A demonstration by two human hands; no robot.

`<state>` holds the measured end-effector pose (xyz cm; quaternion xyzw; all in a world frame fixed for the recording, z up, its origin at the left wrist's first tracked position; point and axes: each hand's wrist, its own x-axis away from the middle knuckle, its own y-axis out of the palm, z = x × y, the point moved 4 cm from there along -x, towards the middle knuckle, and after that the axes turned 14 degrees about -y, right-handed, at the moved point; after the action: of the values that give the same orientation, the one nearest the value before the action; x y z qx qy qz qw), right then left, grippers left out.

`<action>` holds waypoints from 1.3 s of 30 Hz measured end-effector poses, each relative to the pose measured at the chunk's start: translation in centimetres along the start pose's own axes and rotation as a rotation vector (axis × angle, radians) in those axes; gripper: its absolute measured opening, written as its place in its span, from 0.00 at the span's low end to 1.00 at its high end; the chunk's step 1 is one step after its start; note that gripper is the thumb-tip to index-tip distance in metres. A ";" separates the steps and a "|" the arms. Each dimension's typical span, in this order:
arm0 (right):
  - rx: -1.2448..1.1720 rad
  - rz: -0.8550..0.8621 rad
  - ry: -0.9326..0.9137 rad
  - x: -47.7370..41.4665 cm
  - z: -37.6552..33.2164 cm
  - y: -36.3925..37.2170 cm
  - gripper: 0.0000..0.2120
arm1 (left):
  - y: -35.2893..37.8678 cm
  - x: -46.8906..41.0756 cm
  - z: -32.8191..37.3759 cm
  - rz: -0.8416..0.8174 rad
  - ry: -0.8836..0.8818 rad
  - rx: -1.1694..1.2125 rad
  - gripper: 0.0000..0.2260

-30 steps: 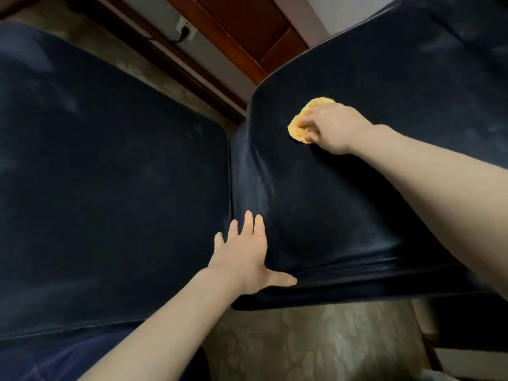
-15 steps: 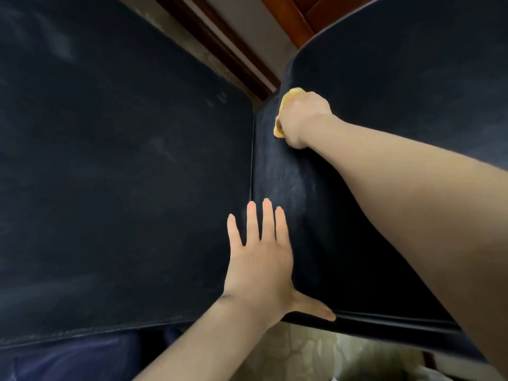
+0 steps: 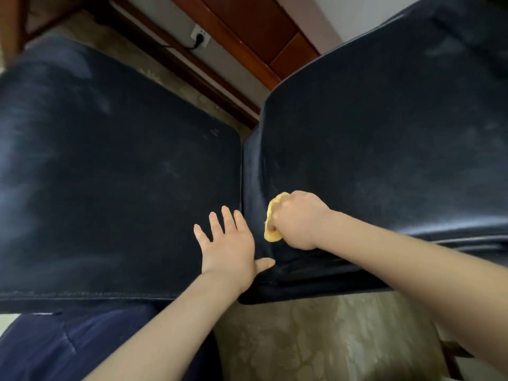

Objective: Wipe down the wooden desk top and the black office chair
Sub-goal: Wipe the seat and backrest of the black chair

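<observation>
The black office chair fills the view: its seat cushion [image 3: 110,193] on the left and its backrest [image 3: 384,147] on the right, meeting at a crease in the middle. My right hand [image 3: 299,220] grips a bunched yellow cloth [image 3: 272,224] and presses it on the lower backrest next to the crease. My left hand [image 3: 228,248] rests flat on the seat's near right corner, fingers spread and straight, thumb reaching to the backrest's edge. The wooden desk top is out of view.
Patterned beige floor [image 3: 316,339] shows below the chair. A dark blue trouser leg [image 3: 68,347] sits at the bottom left. Behind the chair run a dark skirting board, a wall socket with a plug [image 3: 199,37] and a red-brown wooden door frame [image 3: 255,31].
My right hand has drawn the yellow cloth down the backrest from near its top edge toward me, ending close to my left hand. The left hand stays flat on the seat.
</observation>
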<state>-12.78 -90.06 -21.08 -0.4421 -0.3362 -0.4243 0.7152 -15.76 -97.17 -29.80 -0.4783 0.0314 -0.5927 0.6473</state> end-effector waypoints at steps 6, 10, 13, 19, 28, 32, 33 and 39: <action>-0.104 0.323 0.137 9.2 -3.1 0.7 0.13 | -2.1 3.0 0.7 0.038 0.148 0.101 0.45; -0.115 0.520 0.301 16.8 -2.9 1.5 0.14 | -2.8 5.2 2.6 0.022 0.265 0.201 0.44; -0.108 0.696 0.474 21.8 -0.9 1.8 0.09 | -2.7 6.4 3.8 0.001 0.320 0.247 0.42; -0.096 0.799 0.662 26.9 4.2 1.7 0.09 | -2.3 6.8 4.4 -0.023 0.362 0.258 0.41; -0.291 0.748 0.933 24.1 14.7 0.5 0.09 | -3.8 5.5 4.8 0.017 0.367 0.276 0.42; -0.291 0.607 0.811 18.5 16.8 -1.1 0.11 | -4.3 4.1 4.6 0.026 0.335 0.282 0.45; -0.310 0.574 0.778 16.7 17.1 -1.4 0.12 | -4.4 3.7 4.5 0.028 0.327 0.285 0.46; -0.292 0.452 0.638 6.3 18.7 -3.0 0.13 | -4.9 -0.6 1.6 0.047 0.264 0.348 0.49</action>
<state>-14.85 -75.60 -7.48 -0.4481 0.0714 -0.4154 0.7884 -18.54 -95.01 -26.02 -0.2766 0.0244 -0.6313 0.7241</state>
